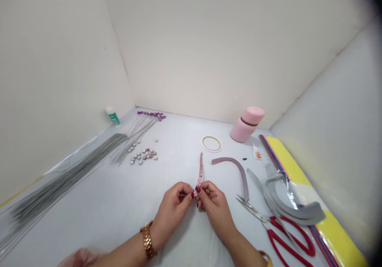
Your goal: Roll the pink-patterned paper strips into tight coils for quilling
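Near the front middle of the table, my left hand and my right hand meet at the fingertips. Both pinch the lower end of a pink paper strip with small red hearts. Its free end points away from me, and the pinched part looks folded, though my fingers partly hide it. A second, greyish-pink strip lies curved to the right of my right hand. Farther left sit several small folded paper stars in silver and pink.
Red-handled scissors lie right, beside curled grey strips and yellow packaged sheets. Behind are a tape roll, a pink flask and a small glue bottle. Grey wires, purple-tipped stems and a green-white tube lie left.
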`<act>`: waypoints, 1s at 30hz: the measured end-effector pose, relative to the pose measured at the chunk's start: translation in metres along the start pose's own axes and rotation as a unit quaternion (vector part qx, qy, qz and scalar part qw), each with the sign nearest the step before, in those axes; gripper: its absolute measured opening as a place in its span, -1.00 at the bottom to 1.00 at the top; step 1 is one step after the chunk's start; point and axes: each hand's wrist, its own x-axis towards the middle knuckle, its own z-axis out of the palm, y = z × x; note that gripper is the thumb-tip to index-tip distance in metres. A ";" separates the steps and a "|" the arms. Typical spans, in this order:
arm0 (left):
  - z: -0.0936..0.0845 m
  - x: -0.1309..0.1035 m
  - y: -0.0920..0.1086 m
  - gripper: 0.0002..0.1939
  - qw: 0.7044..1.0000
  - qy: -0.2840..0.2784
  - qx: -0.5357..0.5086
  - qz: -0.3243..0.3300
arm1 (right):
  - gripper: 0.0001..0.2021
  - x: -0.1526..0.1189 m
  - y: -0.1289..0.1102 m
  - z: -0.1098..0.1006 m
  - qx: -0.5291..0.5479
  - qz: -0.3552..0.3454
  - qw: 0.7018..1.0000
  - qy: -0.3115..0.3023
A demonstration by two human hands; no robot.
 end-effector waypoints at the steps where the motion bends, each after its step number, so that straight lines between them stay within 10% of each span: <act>1: -0.001 -0.002 0.000 -0.90 0.997 0.007 0.065 0.034 | -0.79 0.000 -0.001 0.000 0.001 0.001 1.000 0.000; 6: -0.003 -0.006 0.001 -0.83 0.969 -0.027 0.208 0.132 | -0.80 -0.001 -0.001 0.000 0.014 0.003 1.000 -0.004; 14: 0.002 0.005 0.006 -0.89 0.980 -0.028 -0.165 -0.108 | -0.80 0.002 0.001 -0.002 0.040 0.002 0.999 -0.018; 22: 0.000 0.000 -0.001 -0.89 0.992 0.042 -0.103 -0.057 | -0.78 -0.002 0.000 -0.002 -0.011 -0.006 0.999 -0.042; 30: -0.001 0.004 -0.004 -0.86 0.984 -0.014 -0.139 -0.109 | -0.79 -0.001 -0.002 0.000 -0.004 0.001 0.999 -0.034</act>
